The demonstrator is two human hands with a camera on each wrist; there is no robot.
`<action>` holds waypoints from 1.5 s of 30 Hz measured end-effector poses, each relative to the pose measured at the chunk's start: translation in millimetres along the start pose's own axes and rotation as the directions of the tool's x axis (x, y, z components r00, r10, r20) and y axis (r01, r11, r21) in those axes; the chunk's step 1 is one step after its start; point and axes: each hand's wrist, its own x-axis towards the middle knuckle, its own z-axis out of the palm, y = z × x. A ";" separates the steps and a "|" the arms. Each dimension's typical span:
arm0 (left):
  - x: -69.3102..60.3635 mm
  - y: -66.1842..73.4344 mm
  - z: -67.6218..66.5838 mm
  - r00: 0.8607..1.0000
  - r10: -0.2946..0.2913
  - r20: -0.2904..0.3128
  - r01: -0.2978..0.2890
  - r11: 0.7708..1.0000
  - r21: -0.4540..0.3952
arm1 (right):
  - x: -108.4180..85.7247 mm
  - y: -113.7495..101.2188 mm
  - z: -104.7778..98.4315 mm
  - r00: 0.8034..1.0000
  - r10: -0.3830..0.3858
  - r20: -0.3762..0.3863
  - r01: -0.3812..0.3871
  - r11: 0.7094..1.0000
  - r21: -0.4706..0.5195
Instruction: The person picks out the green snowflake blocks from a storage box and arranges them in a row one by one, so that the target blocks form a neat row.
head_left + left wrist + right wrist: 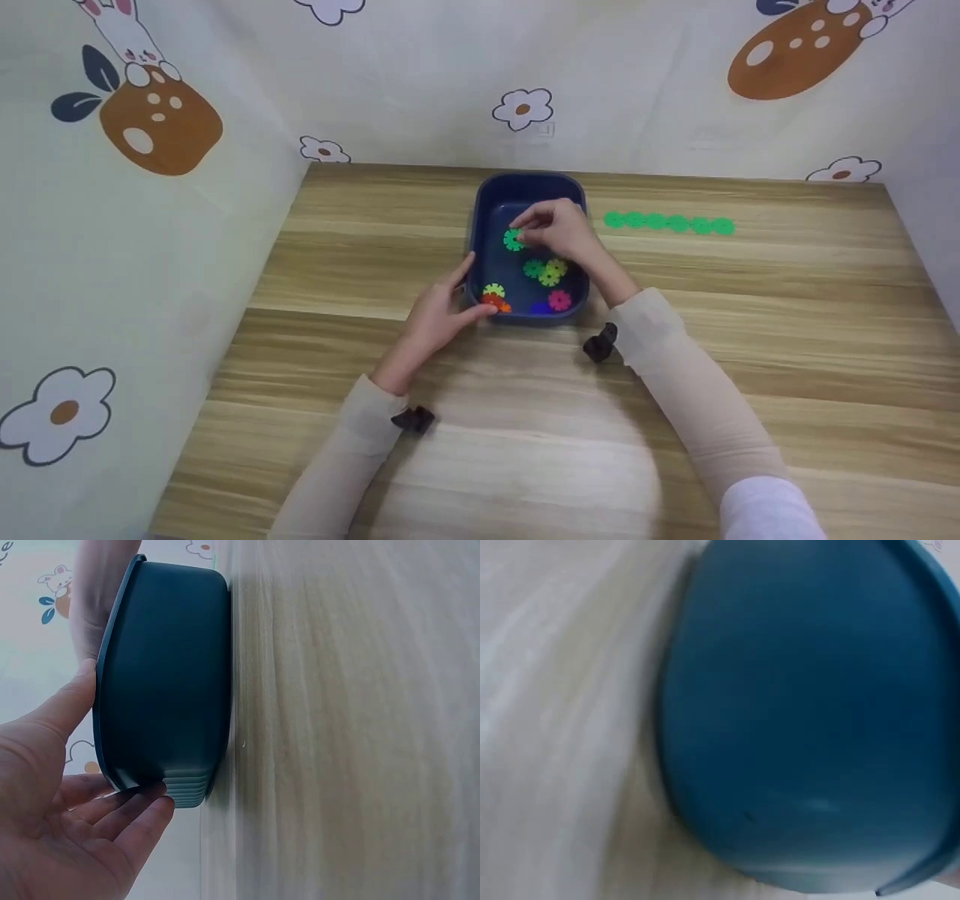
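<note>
A dark blue plastic bin [486, 196] stands on the wooden table. My left hand [436, 315] grips its near left corner, thumb at the near rim and fingers along the left side; the left wrist view has those fingers against the outer wall [161, 675]. Inside the bin, my right hand [561, 229] pinches a green notched disc [513, 240] between thumb and fingers. Below it lie loose notched discs: green [533, 268], yellow [550, 277], pink [559, 301], blue [541, 308] and orange-red [491, 301]. The right wrist view shows mainly the bin's outside [802, 712].
To the right of the bin, a row of several green notched discs [667, 222] lies on the table [750, 337]. A patterned cloth wall [420, 90] borders the table at the back and left. Dark wrist mounts [414, 420] sit at both cuffs.
</note>
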 end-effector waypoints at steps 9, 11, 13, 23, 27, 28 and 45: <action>0.7 -1.2 0.0 1.000 0.027 0.002 -0.027 0.999 -0.023 | -0.2 -5.0 -31.9 0.999 0.015 -0.048 -0.011 0.996 0.087; 0.3 -1.6 0.2 1.000 0.030 0.005 -0.030 0.999 -0.028 | -0.5 -4.1 -39.4 0.997 0.036 -0.065 -0.028 0.992 0.123; -0.3 -1.7 0.1 1.000 0.029 0.006 -0.029 0.999 -0.016 | -1.6 -2.7 -47.8 0.995 0.047 -0.083 -0.035 0.990 0.136; -1.0 -1.2 1.1 1.000 0.009 0.003 -0.009 1.000 0.013 | -13.8 8.6 -100.1 0.972 0.082 -0.219 -0.041 0.982 0.184; -0.6 -0.9 1.6 1.000 0.009 0.002 -0.009 1.000 0.024 | -23.1 12.3 -121.8 0.962 0.086 -0.261 -0.021 0.970 0.243; -0.5 -0.9 1.5 1.000 0.011 0.002 -0.011 1.000 0.026 | -25.6 13.1 -126.9 0.958 0.086 -0.273 -0.016 0.969 0.247; 0.1 -0.4 0.3 0.999 0.033 -0.008 -0.033 0.999 0.031 | -66.9 51.6 -191.5 0.856 0.211 -0.472 0.057 0.869 0.491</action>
